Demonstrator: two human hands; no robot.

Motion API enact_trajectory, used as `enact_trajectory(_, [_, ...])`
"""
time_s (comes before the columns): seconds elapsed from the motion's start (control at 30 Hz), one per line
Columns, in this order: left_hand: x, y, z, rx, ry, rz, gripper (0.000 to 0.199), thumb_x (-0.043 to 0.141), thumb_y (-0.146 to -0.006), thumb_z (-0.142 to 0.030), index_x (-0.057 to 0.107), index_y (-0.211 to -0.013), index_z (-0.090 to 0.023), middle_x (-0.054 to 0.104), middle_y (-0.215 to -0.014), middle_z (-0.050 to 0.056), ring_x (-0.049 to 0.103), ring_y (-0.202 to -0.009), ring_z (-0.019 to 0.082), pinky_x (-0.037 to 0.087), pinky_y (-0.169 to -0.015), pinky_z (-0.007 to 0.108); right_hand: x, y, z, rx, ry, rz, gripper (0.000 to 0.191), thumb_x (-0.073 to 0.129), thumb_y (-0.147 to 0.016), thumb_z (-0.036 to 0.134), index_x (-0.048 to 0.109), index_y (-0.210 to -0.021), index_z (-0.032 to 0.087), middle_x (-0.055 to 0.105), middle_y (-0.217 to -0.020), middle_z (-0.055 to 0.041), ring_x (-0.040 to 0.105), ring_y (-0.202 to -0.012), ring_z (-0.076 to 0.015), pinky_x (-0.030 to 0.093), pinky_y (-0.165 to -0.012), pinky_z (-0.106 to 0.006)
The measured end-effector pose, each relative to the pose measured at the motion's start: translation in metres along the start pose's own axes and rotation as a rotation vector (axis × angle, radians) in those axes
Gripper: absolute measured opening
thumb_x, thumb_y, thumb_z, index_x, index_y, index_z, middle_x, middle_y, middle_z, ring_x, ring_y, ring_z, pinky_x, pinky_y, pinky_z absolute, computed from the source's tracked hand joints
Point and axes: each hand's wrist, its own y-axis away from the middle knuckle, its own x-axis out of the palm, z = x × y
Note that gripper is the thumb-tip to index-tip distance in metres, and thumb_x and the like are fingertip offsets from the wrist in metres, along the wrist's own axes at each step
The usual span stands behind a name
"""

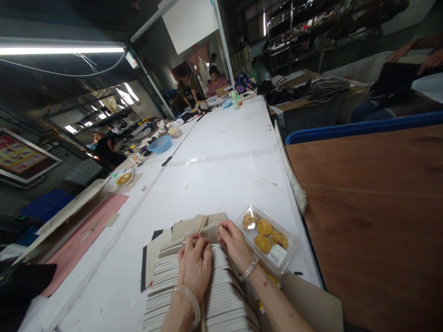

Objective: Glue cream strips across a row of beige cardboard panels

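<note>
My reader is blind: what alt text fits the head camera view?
A person's left hand lies on a row of closely packed thin panels on a white table, while the right hand is at the edge of a far panel. A clear box of cookies sits beside the right hand; other people appear in the background.

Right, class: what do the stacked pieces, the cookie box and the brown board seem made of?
Stacked pieces: probably matte card, by their thin, pale edges. Cookie box: clear, glossy plastic most likely, see-through with bright glints. Brown board: likely wood or plywood, low sheen, with streaky grain.
</note>
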Motion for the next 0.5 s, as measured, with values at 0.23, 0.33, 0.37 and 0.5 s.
enact_trajectory(0.23, [-0.003, 0.0, -0.003, 0.011, -0.032, 0.089, 0.033, 0.025, -0.09, -0.029, 0.057, -0.082, -0.024, 0.064, -0.087, 0.0, 0.057, -0.088, 0.017, 0.031, -0.084, 0.04, 0.009, -0.099, 0.009, 0.013, 0.722, 0.143, 0.026, 0.04, -0.087, 0.024, 0.061, -0.095, 0.012, 0.063, -0.102, -0.0151, 0.057, -0.097, -0.0218, 0.041, -0.084, -0.034])
enact_trajectory(0.33, [-0.003, 0.0, -0.003, 0.001, -0.043, 0.079, 0.034, 0.024, -0.091, -0.029, 0.056, -0.079, -0.023, 0.064, -0.084, 0.0, 0.057, -0.087, 0.017, 0.031, -0.083, 0.038, 0.02, -0.123, 0.001, 0.063, 0.827, 0.245, 0.024, 0.053, -0.082, 0.03, 0.063, -0.093, 0.011, 0.062, -0.109, -0.0147, 0.054, -0.105, -0.025, 0.039, -0.09, -0.042])
enact_trajectory(0.37, [-0.003, 0.0, -0.003, 0.005, -0.056, 0.076, 0.035, 0.024, -0.091, -0.029, 0.056, -0.079, -0.023, 0.064, -0.083, 0.0, 0.057, -0.087, 0.017, 0.031, -0.083, 0.038, 0.024, -0.126, -0.003, 0.076, 0.854, 0.27, 0.027, 0.055, -0.081, 0.033, 0.063, -0.095, 0.011, 0.061, -0.112, -0.014, 0.053, -0.108, -0.0257, 0.038, -0.091, -0.045])
enact_trajectory(0.5, [-0.004, 0.001, -0.004, 0.041, -0.112, 0.087, 0.036, 0.024, -0.091, -0.028, 0.058, -0.079, -0.024, 0.064, -0.084, 0.001, 0.056, -0.088, 0.018, 0.031, -0.082, 0.037, 0.037, -0.129, -0.012, 0.095, 0.908, 0.348, 0.038, 0.05, -0.082, 0.043, 0.066, -0.095, 0.01, 0.059, -0.115, -0.0189, 0.048, -0.115, -0.0311, 0.033, -0.094, -0.05])
